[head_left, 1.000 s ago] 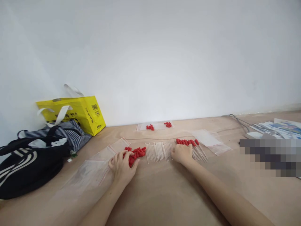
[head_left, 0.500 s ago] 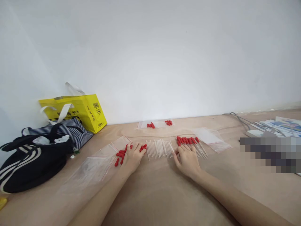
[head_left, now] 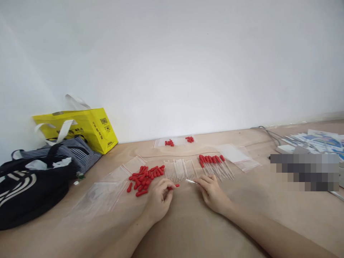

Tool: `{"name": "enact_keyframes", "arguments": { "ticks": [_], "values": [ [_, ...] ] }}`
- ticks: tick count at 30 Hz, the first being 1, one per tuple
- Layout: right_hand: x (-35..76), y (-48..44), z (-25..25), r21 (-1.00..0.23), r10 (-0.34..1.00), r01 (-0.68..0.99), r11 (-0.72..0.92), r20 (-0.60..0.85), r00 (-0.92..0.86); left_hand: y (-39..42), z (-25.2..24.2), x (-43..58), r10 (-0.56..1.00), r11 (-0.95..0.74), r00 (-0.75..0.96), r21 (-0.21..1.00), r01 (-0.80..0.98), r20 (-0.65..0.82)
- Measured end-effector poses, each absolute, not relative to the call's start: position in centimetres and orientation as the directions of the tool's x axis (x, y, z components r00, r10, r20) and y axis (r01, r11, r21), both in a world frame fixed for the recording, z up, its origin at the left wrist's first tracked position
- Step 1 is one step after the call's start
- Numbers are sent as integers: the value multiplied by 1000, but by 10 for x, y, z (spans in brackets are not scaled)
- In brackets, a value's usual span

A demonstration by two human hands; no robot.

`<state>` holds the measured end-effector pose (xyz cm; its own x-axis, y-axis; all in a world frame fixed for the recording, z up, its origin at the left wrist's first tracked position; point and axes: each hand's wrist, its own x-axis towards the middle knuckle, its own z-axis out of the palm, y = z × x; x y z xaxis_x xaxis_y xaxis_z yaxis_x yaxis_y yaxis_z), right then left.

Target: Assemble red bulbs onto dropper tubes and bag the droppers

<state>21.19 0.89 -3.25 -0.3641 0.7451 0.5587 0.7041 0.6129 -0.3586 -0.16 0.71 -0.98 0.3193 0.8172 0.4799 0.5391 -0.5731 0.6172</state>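
My left hand (head_left: 160, 199) pinches a red rubber dropper bulb (head_left: 177, 185), its narrow end pointing right. Facing it, my right hand (head_left: 213, 193) grips a clear dropper tube (head_left: 190, 181) between thumb and fingers, the tip pointing left. A short gap separates bulb and tube. Left of my left hand lies a loose pile of red bulbs (head_left: 143, 178). Beyond both hands, a row of bare clear tubes (head_left: 180, 170) lies side by side. Several droppers with red bulbs fitted (head_left: 215, 166) lie fanned out past my right hand.
Clear zip bags lie at the left (head_left: 99, 193) and at the right (head_left: 239, 157). Against the wall is a bag with more red bulbs (head_left: 176, 142). A yellow bag (head_left: 103, 129), a striped bag (head_left: 86, 154) and a black bag (head_left: 34, 193) stand left; papers (head_left: 319, 139) lie right.
My left hand has come off the bulb pile toward me, now with one bulb. My right hand has drawn back from the row of tubes with one tube. The view has shifted slightly right.
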Motion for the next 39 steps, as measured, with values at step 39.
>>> {"name": "enact_keyframes", "arguments": {
  "ticks": [39],
  "values": [
    [200, -7, -16, -211, 621, 636, 742, 572, -536, -7, -9, 10, 779, -625, 453, 480, 615, 434]
  ]
}}
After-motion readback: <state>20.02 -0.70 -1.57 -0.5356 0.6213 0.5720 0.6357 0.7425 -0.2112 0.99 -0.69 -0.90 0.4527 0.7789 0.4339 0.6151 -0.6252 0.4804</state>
